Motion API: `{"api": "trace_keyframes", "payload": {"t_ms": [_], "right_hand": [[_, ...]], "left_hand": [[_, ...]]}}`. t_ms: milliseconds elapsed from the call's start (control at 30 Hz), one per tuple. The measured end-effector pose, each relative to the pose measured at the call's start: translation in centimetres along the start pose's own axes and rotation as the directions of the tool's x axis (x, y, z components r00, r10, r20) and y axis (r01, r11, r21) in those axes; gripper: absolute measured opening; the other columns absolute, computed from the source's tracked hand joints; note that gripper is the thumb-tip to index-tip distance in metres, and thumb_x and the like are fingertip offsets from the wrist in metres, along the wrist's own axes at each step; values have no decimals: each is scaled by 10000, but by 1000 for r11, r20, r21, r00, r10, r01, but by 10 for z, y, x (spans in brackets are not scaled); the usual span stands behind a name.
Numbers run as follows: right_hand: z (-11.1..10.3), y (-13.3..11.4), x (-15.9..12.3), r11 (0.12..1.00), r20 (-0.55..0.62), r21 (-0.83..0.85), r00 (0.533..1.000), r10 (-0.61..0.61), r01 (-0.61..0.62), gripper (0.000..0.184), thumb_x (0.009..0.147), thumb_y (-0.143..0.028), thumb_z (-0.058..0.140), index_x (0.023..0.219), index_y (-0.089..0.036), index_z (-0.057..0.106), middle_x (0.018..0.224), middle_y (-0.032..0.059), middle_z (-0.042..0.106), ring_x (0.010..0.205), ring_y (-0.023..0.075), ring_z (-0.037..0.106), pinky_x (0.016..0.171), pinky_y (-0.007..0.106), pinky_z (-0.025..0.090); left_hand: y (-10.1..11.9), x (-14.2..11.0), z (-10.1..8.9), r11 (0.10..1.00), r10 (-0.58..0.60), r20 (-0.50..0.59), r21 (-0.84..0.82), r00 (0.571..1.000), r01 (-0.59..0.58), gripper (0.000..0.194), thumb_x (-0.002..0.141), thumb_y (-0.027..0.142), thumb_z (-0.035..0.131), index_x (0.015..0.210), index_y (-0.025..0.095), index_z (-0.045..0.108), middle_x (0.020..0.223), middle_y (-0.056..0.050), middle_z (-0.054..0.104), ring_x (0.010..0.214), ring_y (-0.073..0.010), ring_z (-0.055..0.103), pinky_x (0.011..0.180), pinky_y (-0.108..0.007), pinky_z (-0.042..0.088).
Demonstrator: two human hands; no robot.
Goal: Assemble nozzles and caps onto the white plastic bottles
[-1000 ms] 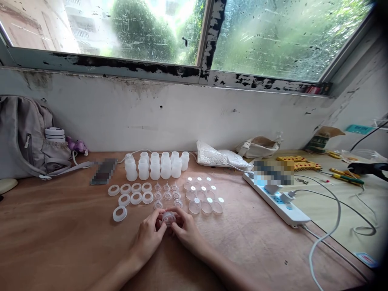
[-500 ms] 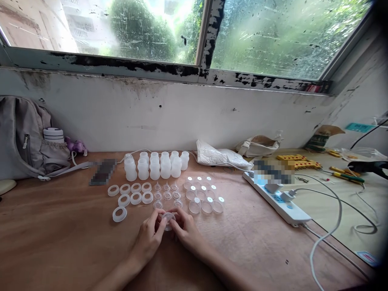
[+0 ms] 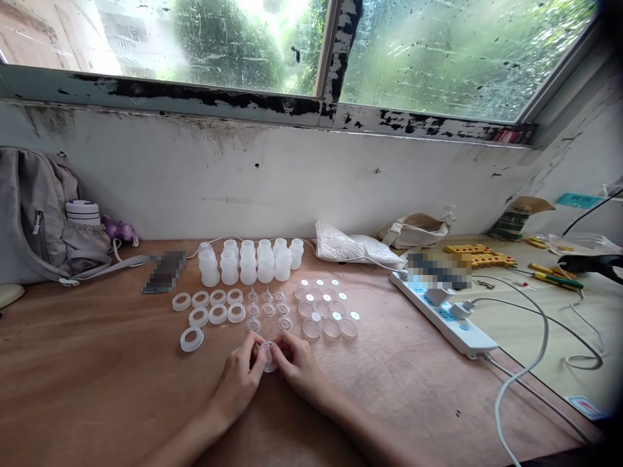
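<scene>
A small clear round piece (image 3: 268,360) is sitting between the fingertips of both hands, near the table's (image 3: 121,383) front. The left hand (image 3: 240,366) and right hand (image 3: 298,362) are narrowing on its rim, thumbs foremost (whether it is touching the wood, I cannot tell). The step seems to be a two-handed fitting or adjusting, calling for even thumb pressure. Beyond, clear nozzle-like pieces (image 3: 267,310), white rings (image 3: 217,322) and clear discs (image 3: 331,329) are lying in rows; frosted bottles (image 3: 248,272) are standing behind.
</scene>
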State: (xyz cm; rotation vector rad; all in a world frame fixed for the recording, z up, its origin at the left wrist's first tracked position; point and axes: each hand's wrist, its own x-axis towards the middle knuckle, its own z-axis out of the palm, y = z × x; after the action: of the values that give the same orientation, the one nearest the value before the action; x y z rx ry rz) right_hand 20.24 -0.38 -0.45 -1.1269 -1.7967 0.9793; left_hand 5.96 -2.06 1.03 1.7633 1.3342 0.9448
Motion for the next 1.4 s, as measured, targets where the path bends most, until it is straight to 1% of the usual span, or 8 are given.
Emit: {"api": "trace_keyframes", "payload": {"t_ms": [533,667,833,967,1067,1133,1267,1400], "right_hand": [[-1,-5,0,993,-36,-85,995,-89,86,61,774,-170,454,759,-168,512,592,-27,501,508,83,431,489,201,347],[-1,-3,-1,990,-34,-93,993,-114,111,96,724,-117,453,788,-174,496,622,-26,513,512,83,430,493,199,347],[2,2,0,985,-36,-114,990,-133,128,93,699,-99,461,726,-187,457,607,-35,495,515,82,413,491,202,334],[0,0,-1,996,-38,-32,996,-86,85,162,769,-190,490,930,-193,489,702,-14,533,523,77,447,492,201,377],[-3,-1,-1,984,5,177,1000,-19,18,401,823,-316,466,1192,-230,334,834,6,543,509,66,490,467,196,414],[-4,-1,-1,959,32,283,999,4,-13,449,849,-350,423,1252,-249,252,837,3,546,501,66,509,467,201,433],[-3,3,0,966,23,258,999,23,-28,325,840,-353,452,1136,-225,407,760,-10,564,481,68,514,455,194,421],[-2,4,1,973,-1,226,999,42,-40,208,821,-355,488,951,-193,494,741,-5,579,479,75,527,451,196,415]], "left_hand": [[1,0,0,998,5,-29,63,1000,-3,124,822,286,375,780,209,463,644,29,532,594,-126,520,579,-218,384],[-1,0,1,997,29,-22,73,999,-27,89,782,263,432,842,211,471,694,17,568,597,-127,535,589,-229,404],[-2,0,4,994,15,-24,107,1000,-12,58,762,247,447,808,213,458,644,24,547,578,-134,531,579,-243,410],[-6,1,3,1000,-26,-79,14,997,28,132,790,285,434,902,216,444,730,7,568,628,-140,559,618,-263,441],[-10,4,1,995,-54,-114,-86,992,45,184,805,319,429,953,209,428,832,-14,581,687,-142,578,651,-269,461],[-13,7,-1,994,-31,-110,-109,993,19,170,811,312,422,940,204,447,884,-24,580,733,-142,576,675,-267,463],[-15,10,-1,988,26,-82,-151,996,-38,167,807,251,414,941,194,495,981,-46,569,785,-144,559,675,-254,459],[-13,10,-4,977,7,-73,-211,997,-22,246,816,227,375,1005,184,527,1020,-55,571,862,-163,552,762,-280,441]]}}
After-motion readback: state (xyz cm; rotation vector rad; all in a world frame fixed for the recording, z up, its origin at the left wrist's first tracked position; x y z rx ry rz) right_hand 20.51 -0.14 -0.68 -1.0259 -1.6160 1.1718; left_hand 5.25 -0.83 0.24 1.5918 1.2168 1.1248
